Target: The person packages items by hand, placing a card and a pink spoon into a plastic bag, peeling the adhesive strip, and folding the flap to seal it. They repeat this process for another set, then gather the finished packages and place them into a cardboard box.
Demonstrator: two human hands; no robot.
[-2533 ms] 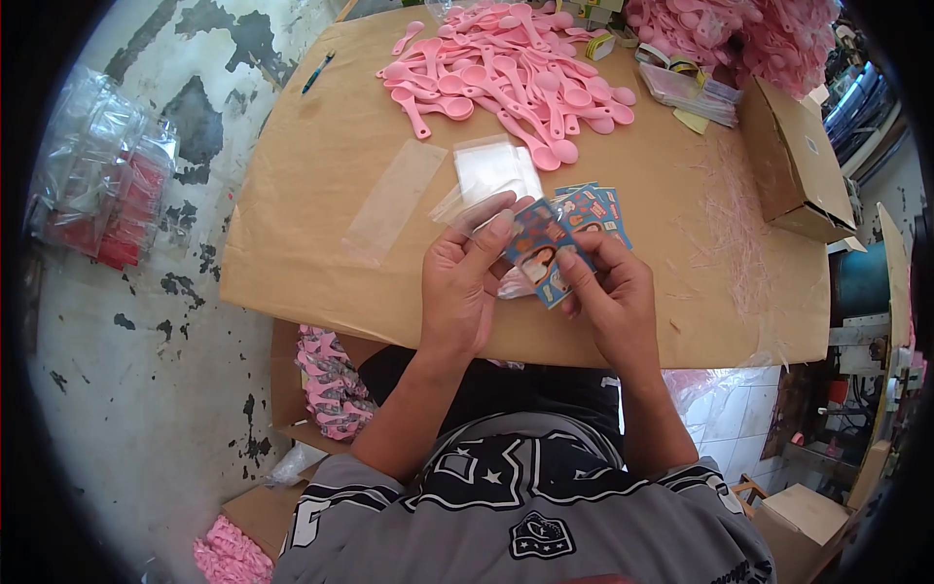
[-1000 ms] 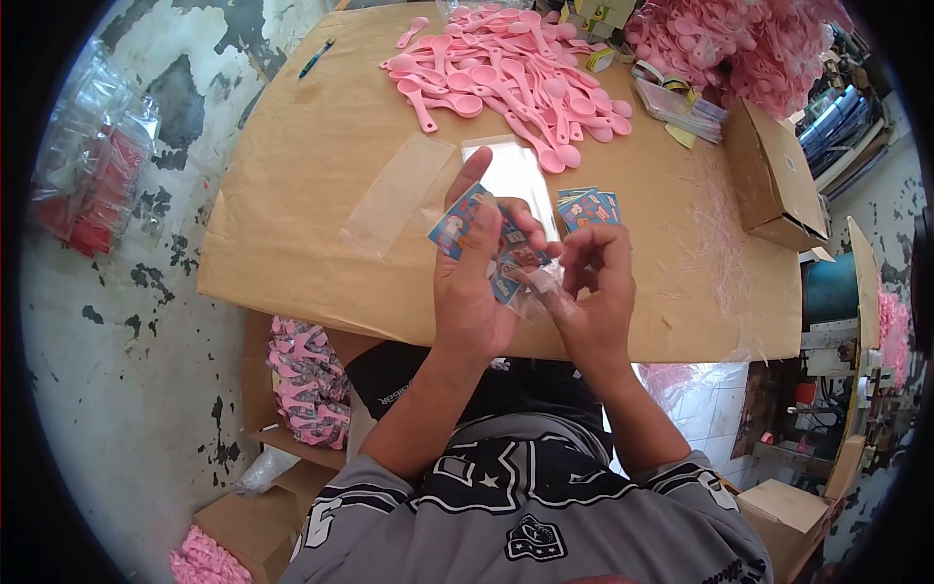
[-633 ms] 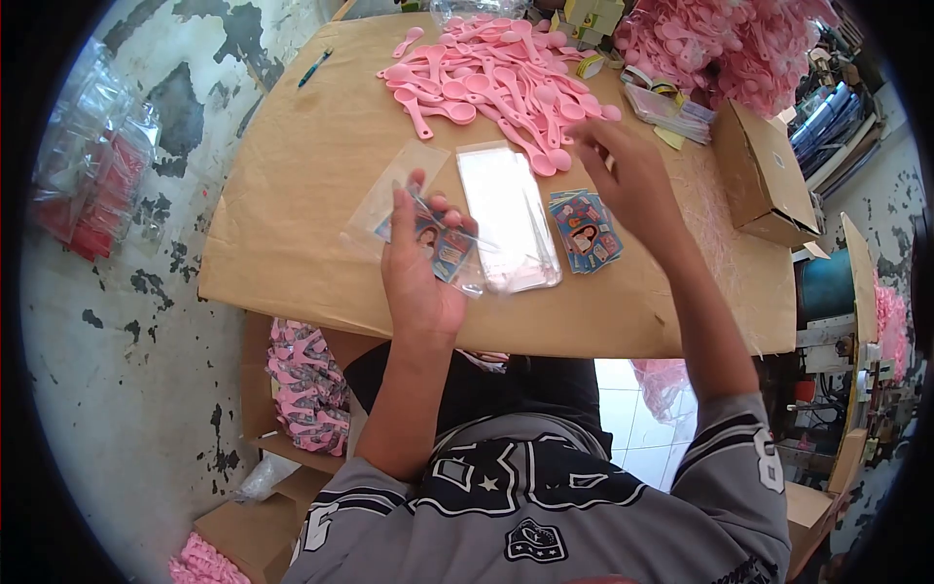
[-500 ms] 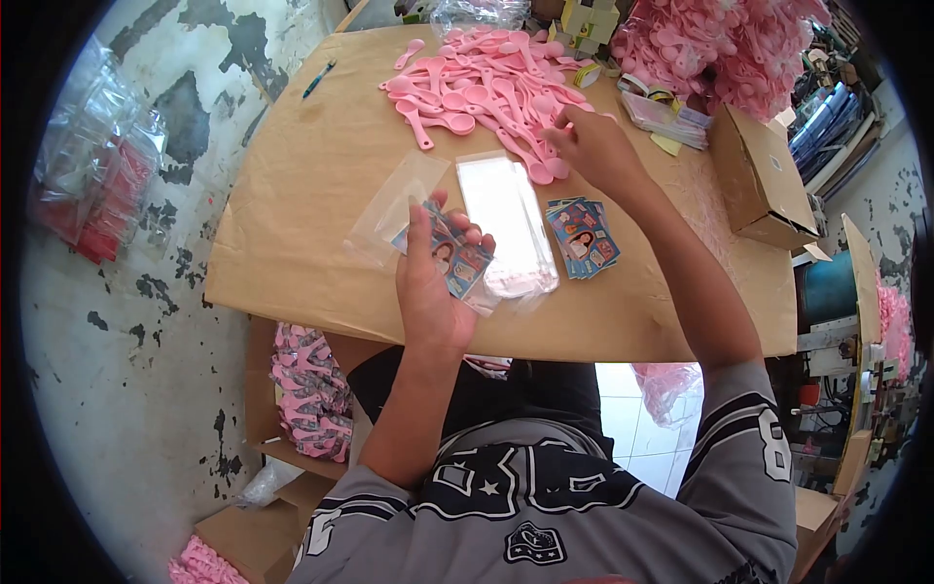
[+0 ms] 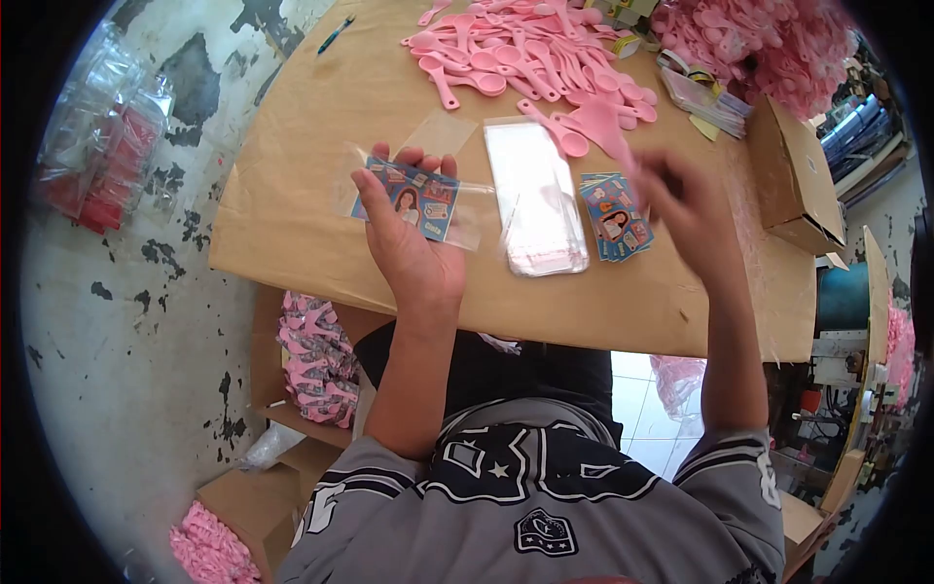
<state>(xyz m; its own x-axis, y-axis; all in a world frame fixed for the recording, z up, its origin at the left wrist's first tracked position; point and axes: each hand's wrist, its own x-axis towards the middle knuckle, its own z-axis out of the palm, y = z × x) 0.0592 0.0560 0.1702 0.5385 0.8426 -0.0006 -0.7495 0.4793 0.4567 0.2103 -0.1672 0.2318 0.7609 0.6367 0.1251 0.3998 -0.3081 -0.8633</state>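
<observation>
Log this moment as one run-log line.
left hand: holds clear bag with printed card inside | right hand: blurred, holds pink spoon | table: card stack, bag stack, spoon pile

Just right of the stack of clear bags (image 5: 535,200), our right hand (image 5: 681,200) is blurred. We cannot tell whether its fingers grip the smeared pink spoon (image 5: 595,125). Left of the stack, our left hand (image 5: 413,263) covers the lower edge of the card (image 5: 409,200), whose print is too small to read. Beyond the stack, the spoon pile (image 5: 525,54) runs off the top edge.
</observation>
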